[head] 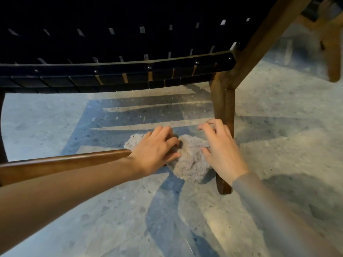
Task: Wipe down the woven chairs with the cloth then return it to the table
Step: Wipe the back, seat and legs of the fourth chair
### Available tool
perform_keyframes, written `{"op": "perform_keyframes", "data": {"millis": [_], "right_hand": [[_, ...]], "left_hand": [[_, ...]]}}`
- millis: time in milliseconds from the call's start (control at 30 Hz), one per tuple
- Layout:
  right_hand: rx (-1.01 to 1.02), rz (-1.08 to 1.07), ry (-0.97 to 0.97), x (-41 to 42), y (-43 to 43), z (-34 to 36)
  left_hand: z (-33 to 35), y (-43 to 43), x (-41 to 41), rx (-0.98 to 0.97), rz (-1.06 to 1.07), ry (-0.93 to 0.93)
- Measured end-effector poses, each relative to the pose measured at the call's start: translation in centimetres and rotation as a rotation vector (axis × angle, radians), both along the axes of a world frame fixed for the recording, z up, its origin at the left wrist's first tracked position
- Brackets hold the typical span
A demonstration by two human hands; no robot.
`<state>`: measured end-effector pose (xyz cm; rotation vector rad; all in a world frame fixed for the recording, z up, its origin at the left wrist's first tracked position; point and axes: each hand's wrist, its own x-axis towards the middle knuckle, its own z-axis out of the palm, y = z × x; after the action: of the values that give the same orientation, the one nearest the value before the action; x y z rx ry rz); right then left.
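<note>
Though bunched, cloth (189, 162) between hands (156, 151) (220, 151)

The woven seat (111, 76) is spanning the far side overhead, capping upward travel. Beneath it, a wide gap is opening onto bare floor (46, 115), giving free passage toward the far side. A wooden rail (65, 162) is crossing the near left, barring low movement there. The upright leg (223, 108) is standing just beside the right hand (220, 149), closing off the right. The cloth (191, 160) is filling the space between that hand and the left hand (156, 151).
</note>
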<state>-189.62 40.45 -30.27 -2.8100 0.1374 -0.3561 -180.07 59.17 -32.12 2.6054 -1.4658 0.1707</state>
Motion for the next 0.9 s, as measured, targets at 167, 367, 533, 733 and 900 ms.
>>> {"op": "perform_keyframes", "data": {"millis": [167, 367, 533, 733, 900], "right_hand": [[-0.034, 0.060, 0.060, -1.2, 0.1, -2.9], [0.263, -0.061, -0.084, -0.2, -0.5, -1.8], [0.105, 0.106, -0.134, 2.2, -1.2, -0.3], [-0.063, 0.126, -0.154, 2.5, 0.5, -1.2], [-0.078, 0.221, 0.039, -0.5, 2.5, -3.3]], "left_hand": [[-1.9, 0.6, -0.4, -0.009, 0.021, -0.119], [-0.6, 1.0, 0.6, -0.086, -0.062, -0.104], [-0.5, 3.2, 0.8, -0.075, -0.033, 0.010], [0.4, 5.5, 0.9, -0.226, 0.133, 0.036], [1.3, 5.7, 0.7, -0.362, 0.209, 0.061]]}}
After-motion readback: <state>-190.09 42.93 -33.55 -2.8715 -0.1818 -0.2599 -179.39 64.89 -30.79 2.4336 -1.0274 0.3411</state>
